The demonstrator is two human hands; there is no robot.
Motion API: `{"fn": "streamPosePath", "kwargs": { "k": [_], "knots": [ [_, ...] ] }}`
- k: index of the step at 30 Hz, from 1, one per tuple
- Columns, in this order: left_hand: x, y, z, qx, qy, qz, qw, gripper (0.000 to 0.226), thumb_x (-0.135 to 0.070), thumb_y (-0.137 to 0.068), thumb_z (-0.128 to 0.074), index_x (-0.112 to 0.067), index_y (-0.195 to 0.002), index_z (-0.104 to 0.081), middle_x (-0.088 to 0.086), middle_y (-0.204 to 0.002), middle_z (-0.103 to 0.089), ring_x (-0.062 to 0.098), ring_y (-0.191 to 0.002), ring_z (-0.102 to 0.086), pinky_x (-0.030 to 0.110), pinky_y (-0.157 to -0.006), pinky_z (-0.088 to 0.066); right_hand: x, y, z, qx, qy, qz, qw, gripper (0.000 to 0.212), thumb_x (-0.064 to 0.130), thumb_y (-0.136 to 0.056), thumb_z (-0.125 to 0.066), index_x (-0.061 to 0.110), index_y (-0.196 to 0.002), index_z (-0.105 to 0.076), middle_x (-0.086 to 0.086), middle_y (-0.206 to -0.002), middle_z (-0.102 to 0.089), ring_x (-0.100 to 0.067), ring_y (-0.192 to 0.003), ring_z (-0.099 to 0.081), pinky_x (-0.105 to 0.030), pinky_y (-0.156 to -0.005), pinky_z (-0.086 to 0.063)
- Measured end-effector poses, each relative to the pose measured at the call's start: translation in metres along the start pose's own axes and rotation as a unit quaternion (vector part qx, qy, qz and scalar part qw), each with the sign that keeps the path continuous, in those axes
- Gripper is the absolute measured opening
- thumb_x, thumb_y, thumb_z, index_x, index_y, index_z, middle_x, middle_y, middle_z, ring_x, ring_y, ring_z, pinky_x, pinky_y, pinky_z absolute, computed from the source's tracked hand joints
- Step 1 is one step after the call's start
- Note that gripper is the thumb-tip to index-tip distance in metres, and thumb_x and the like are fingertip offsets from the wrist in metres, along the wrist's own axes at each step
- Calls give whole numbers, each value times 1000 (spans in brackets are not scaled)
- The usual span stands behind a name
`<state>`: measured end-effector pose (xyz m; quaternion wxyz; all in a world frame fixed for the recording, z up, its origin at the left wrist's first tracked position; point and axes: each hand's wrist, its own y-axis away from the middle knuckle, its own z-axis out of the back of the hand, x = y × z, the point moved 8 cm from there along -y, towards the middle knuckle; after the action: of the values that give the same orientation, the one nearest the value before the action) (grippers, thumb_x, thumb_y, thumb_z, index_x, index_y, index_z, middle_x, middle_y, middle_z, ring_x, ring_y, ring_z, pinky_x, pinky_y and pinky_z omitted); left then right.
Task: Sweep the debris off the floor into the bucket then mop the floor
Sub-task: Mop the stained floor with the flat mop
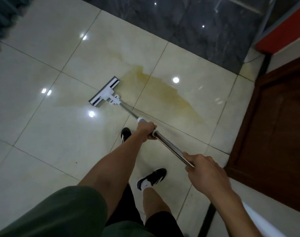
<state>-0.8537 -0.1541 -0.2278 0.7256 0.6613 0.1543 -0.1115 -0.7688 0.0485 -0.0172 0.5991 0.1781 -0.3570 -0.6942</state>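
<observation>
A flat white mop head (104,92) lies on the cream tile floor (43,127), left of a long yellowish-brown wet stain (169,93). Its metal handle (169,147) runs down and to the right toward me. My left hand (146,130) grips the handle at its white collar, partway down. My right hand (204,168) holds the upper end of the handle, fingers curled round it. A paler wet smear spreads left of the mop head. No bucket is in view.
A dark wooden door (274,127) stands at the right. Dark marble flooring (188,26) lies beyond the cream tiles, with a red panel (286,29) at the top right. My two feet in black shoes (152,178) stand below the mop handle.
</observation>
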Motion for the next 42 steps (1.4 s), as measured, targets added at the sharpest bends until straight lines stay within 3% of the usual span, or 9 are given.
{"fn": "streamPosePath", "kwargs": {
  "k": [4,8,16,23,25,29,34,38,42],
  "knots": [
    [2,17,-21,11,-25,-15,1000,15,-5,-96,-61,0,-105,-50,20,-89,-63,28,-64,-67,44,-57,-62,-14,21,0,-13,-13,-9,1000,48,38,-99,-47,45,-147,-39,5,-129,-60,-15,-107,-61,-23,-72,-40],
    [0,28,-31,17,-41,-22,999,21,-3,-95,-61,0,-111,-47,26,-100,-63,30,-65,-67,40,-46,-59,-19,32,2,-14,-18,-12,1000,47,32,-100,-47,38,-146,-42,4,-125,-61,-15,-103,-61,-25,-70,-40],
    [-1,32,-10,-8,-15,-23,1000,26,0,-89,-67,1,-108,-50,25,-95,-64,30,-66,-69,44,-51,-61,-2,39,6,-4,-24,23,999,42,25,-96,-50,30,-138,-52,-2,-117,-63,-22,-100,-63,-34,-81,-52],
    [-50,37,30,-25,14,-45,999,24,1,-87,-71,-3,-89,-47,20,-88,-60,27,-63,-66,41,-44,-59,38,17,13,-9,-41,48,998,39,26,-97,-47,42,-131,-55,8,-94,-64,-11,-77,-61,-24,-58,-44],
    [-72,25,56,-33,15,-47,998,25,0,-87,-71,0,-99,-49,22,-93,-61,28,-65,-66,42,-43,-58,64,-1,13,-18,-63,50,997,39,27,-96,-46,43,-130,-54,8,-90,-62,-13,-76,-59,-24,-56,-40],
    [-120,-25,130,-56,-3,-40,998,21,-2,-87,-72,5,-99,-55,28,-101,-66,32,-69,-69,45,-49,-60,145,-50,-3,-25,-104,50,993,45,29,-95,-45,47,-136,-43,1,-99,-64,-24,-87,-62,-31,-76,-53],
    [-205,-105,249,-92,-12,-41,995,32,-4,-85,-74,12,-108,-61,31,-102,-69,42,-84,-73,54,-68,-62,285,-141,-18,-14,-106,43,993,62,29,-97,-41,42,-152,-15,2,-93,-55,-22,-78,-52,-33,-66,-41],
    [-291,-165,338,-98,-11,-54,994,33,-4,-84,-75,13,-109,-61,25,-84,-68,33,-63,-71,43,-54,-61,396,-226,-6,37,-142,70,987,73,23,-98,-38,55,-147,7,6,-81,-52,-13,-70,-53,-29,-61,-42],
    [-368,-217,398,-101,-15,-66,993,33,-3,-85,-74,13,-110,-60,22,-80,-67,28,-55,-70,39,-50,-60,476,-301,19,47,-156,69,984,67,29,-101,-40,52,-150,-1,0,-89,-58,-17,-74,-59,-29,-61,-44]
  ]
}}
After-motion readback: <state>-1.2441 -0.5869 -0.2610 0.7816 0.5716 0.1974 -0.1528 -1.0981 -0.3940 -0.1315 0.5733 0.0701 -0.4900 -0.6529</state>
